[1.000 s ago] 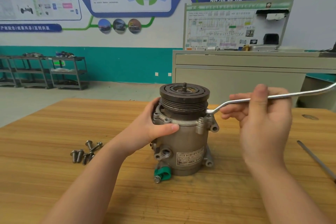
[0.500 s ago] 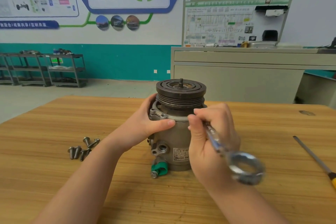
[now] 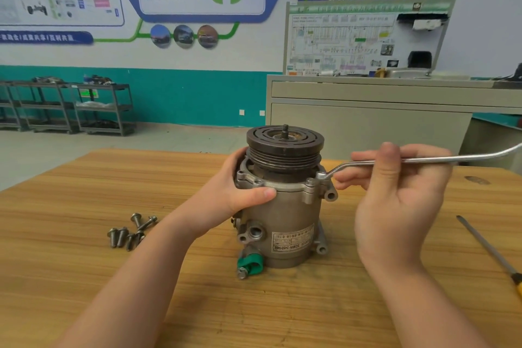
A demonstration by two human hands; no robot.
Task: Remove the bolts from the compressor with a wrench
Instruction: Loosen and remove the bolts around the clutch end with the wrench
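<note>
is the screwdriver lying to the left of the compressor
No, the screwdriver lies on the table right of the compressor; loose bolts lie left.

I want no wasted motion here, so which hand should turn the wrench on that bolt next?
Right. The right hand already holds the wrench, its end on the bolt at the flange. The left hand grips the compressor, steadying it.

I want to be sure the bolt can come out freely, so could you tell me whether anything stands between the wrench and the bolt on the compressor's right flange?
Nothing visible does: the wrench head already sits on the flange bolt, with the pulley just beside it.
</note>
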